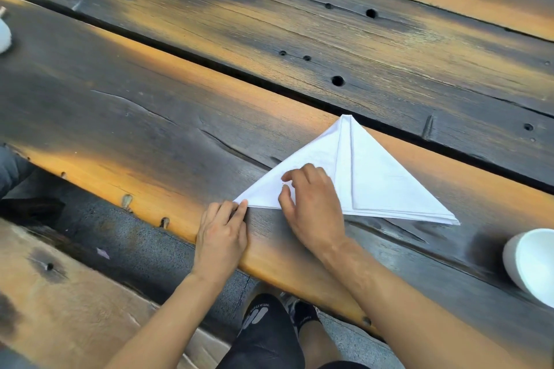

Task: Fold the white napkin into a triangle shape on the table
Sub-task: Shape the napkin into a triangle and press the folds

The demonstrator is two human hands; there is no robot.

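A white blur [4, 36] sits at the table's [120, 105] far left edge. The left hand [222, 232] pinches the napkin's [377, 177] near-left corner between fingertips; the right hand [311, 207] presses flat, fingers spread, just right of that. The folded triangle extends rightward; a white bowl [530, 263] stands beyond its tip.

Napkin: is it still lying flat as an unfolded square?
No, the white napkin already forms a triangle, with both hands on its left part.

Weathered dark plank table [180, 93] streaked with orange light; a wooden bench [60, 293] at seven o'clock over grey pavement [144, 246].
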